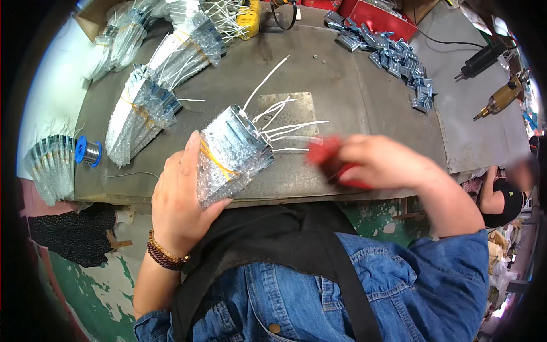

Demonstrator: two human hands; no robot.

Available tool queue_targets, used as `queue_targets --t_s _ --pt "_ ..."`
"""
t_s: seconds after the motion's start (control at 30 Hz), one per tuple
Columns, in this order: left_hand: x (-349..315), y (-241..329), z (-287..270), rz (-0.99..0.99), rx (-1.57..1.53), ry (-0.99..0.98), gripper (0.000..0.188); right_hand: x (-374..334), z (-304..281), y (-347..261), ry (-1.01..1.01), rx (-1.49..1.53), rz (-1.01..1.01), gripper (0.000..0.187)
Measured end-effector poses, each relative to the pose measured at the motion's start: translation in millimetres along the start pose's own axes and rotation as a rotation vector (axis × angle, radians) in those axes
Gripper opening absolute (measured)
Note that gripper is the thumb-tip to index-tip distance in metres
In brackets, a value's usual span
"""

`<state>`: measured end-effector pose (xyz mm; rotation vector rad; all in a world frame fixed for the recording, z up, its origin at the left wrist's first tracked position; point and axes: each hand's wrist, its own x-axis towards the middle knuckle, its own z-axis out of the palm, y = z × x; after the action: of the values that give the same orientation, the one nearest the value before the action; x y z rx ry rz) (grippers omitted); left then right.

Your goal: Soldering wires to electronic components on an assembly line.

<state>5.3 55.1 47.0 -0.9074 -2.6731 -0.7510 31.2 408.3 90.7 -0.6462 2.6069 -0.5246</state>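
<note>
My left hand (pixel 181 194) is wrapped round a bundle of flat metal parts in bubble wrap (pixel 233 157), held by a yellow rubber band. The bundle is tilted above the near edge of the bench. Several white wires (pixel 288 130) stick out of its right end and fan to the right. My right hand (pixel 370 161) is closed on a red tool (pixel 326 155), smeared by motion, so its exact kind cannot be made out. The tool is close to the tips of the lower wires; whether it touches them cannot be told.
More wrapped bundles (pixel 137 117) lie at left and far left, beside a blue solder spool (pixel 89 151). Small metal brackets (pixel 399 60) are heaped at the far right by a red box (pixel 379 20). Two power screwdrivers (pixel 498 100) lie at right. Another person (pixel 501 196) sits beyond.
</note>
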Motion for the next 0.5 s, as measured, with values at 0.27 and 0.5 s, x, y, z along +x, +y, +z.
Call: queue_targets --t_s 0.27,0.5 --pt "-43 1 -32 -0.08 0.103 0.034 0.092 -35 -41 27 0.318 0.059 -0.111 0.016" --pt "-165 -38 1 -0.541 -0.17 0.292 0.052 40 -17 46 -0.019 0.255 -0.112 0.017"
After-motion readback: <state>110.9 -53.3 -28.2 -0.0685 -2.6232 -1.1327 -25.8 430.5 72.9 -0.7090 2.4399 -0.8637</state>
